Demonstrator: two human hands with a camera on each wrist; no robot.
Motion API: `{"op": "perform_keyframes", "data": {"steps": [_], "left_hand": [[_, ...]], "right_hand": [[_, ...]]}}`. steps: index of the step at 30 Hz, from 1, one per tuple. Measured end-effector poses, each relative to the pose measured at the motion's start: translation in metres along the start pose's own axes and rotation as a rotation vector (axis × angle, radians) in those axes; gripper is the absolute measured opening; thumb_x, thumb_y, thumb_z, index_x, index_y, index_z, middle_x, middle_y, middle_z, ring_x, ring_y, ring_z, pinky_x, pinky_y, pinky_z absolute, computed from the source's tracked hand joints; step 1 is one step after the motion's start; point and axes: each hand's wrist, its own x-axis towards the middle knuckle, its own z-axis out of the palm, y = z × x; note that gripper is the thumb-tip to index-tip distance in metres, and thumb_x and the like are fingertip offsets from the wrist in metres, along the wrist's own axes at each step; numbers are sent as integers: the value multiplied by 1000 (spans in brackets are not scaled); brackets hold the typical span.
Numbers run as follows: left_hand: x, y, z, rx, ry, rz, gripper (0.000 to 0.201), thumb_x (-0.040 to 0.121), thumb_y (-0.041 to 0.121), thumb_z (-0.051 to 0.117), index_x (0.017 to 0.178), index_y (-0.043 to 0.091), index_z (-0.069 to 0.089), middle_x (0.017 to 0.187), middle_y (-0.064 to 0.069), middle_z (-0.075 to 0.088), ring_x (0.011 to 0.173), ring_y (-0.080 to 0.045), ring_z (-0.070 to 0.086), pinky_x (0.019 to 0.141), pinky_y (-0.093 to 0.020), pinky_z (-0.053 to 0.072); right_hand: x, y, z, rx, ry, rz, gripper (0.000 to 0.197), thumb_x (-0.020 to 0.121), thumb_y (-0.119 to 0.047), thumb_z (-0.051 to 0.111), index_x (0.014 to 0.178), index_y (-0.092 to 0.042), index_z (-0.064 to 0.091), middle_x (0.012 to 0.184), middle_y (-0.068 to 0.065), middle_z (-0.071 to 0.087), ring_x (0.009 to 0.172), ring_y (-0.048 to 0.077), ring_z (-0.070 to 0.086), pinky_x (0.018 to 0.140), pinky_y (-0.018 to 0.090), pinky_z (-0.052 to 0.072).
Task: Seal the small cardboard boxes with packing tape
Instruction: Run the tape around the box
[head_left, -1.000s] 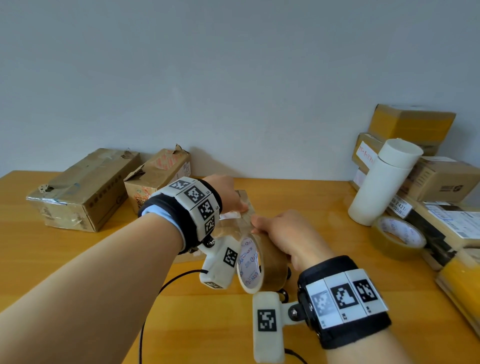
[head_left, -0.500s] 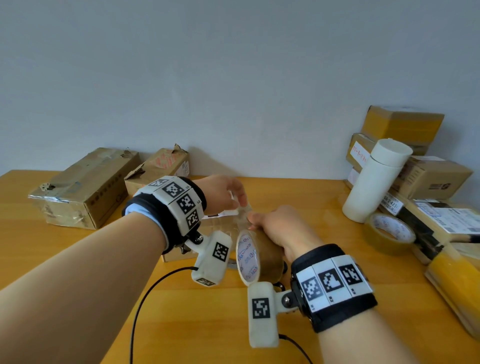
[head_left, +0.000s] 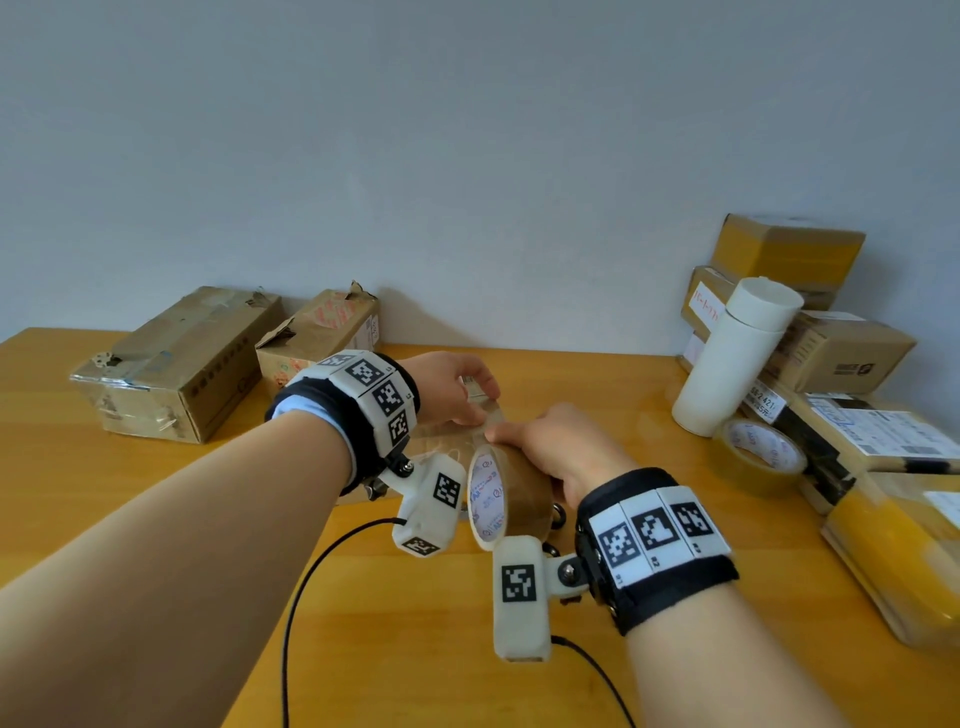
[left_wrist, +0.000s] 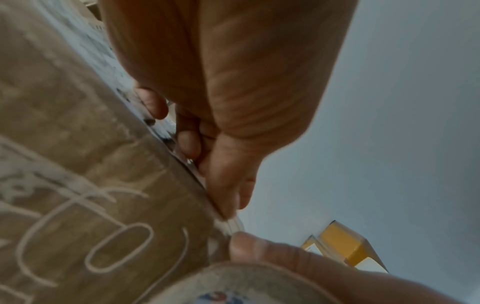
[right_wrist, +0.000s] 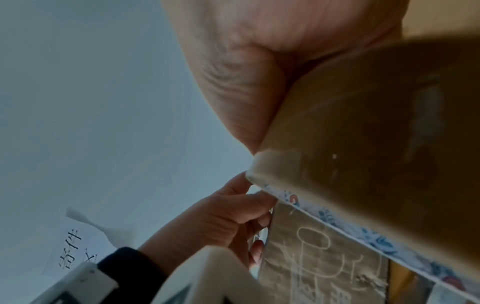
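A small brown cardboard box (head_left: 439, 441) with white scrawl (left_wrist: 91, 164) lies on the wooden table (head_left: 156, 483), mostly hidden under my hands. My left hand (head_left: 457, 389) curls its fingers (left_wrist: 187, 144) over the box's far edge, its thumb on a clear strip of tape there. My right hand (head_left: 550, 447) grips a brown packing tape roll (head_left: 506, 499) standing on edge against the box, thumb (left_wrist: 259, 246) by the strip. The right wrist view shows the roll (right_wrist: 376, 144) close up, with the left hand (right_wrist: 226, 222) on the box (right_wrist: 311, 257).
Two battered boxes (head_left: 176, 364) (head_left: 317, 338) sit at the back left by the wall. At the right stand a white cylinder (head_left: 732, 358), a second tape roll (head_left: 761, 454), stacked parcels (head_left: 789, 254) and a yellow-taped parcel (head_left: 893, 551). Black cables (head_left: 311, 571) trail across the near table.
My left hand has shifted a little along the box's far edge and its fingers have spread. The right hand keeps the roll at almost the same spot.
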Motion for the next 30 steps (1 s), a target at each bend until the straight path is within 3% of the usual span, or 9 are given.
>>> {"op": "perform_keyframes", "data": {"steps": [6,8,10,12,15,17,20,25,30], "left_hand": [[-2,-3,4,-3,8,13,31,87,33,73,116,35,61,81,12,50,68,-5,49,78,-29,47],[-4,-2,6,26,9,17,31,89,34,72,117,35,59,83,12,49,68,-4,49,75,-28,44],[-5,-2,6,48,14,20,31,90,36,70,118,35,57,85,12,50,69,-4,49,72,-26,42],[-8,-3,7,73,19,21,29,91,38,68,118,37,56,90,10,54,71,-6,52,74,-28,45],[-13,-3,8,178,23,12,37,87,56,64,121,43,53,107,11,54,94,-11,56,88,-33,47],[-15,-4,11,236,47,-1,40,85,61,62,121,47,51,116,9,51,107,-16,54,95,-36,44],[-15,-5,15,249,65,-13,40,84,62,63,119,49,50,121,5,50,111,-20,50,102,-43,43],[-16,-2,17,273,65,-13,47,79,66,66,119,48,49,119,7,50,113,-20,46,99,-40,41],[-15,-1,15,292,34,-32,48,75,68,68,114,51,45,118,9,50,110,-19,47,99,-43,42]], "right_hand": [[-3,-1,1,33,-4,12,36,88,-38,77,94,-12,52,100,11,69,93,30,69,90,49,59],[-2,4,1,73,-29,32,34,88,-40,76,94,-14,55,101,10,71,93,29,70,88,46,60],[-3,8,0,165,-68,77,31,90,-40,73,103,-13,64,96,8,73,85,24,71,74,35,59],[-8,9,-3,245,-97,97,24,95,-36,68,97,-11,67,76,4,70,65,17,65,57,28,54],[-13,10,-6,238,-137,71,29,96,-38,67,98,-8,66,59,2,66,49,12,59,46,23,50],[-17,11,-5,249,-194,60,33,95,-38,69,107,-8,65,61,3,69,52,15,66,50,26,55],[-21,15,-1,333,-243,62,22,96,-25,70,107,-6,66,71,8,74,63,22,73,62,35,62],[-25,13,-3,383,-223,99,19,96,-20,70,107,-5,67,67,7,74,57,21,72,51,30,57],[-24,12,-5,372,-234,157,23,95,-20,71,111,-4,68,84,11,75,69,25,71,61,34,61]]}}
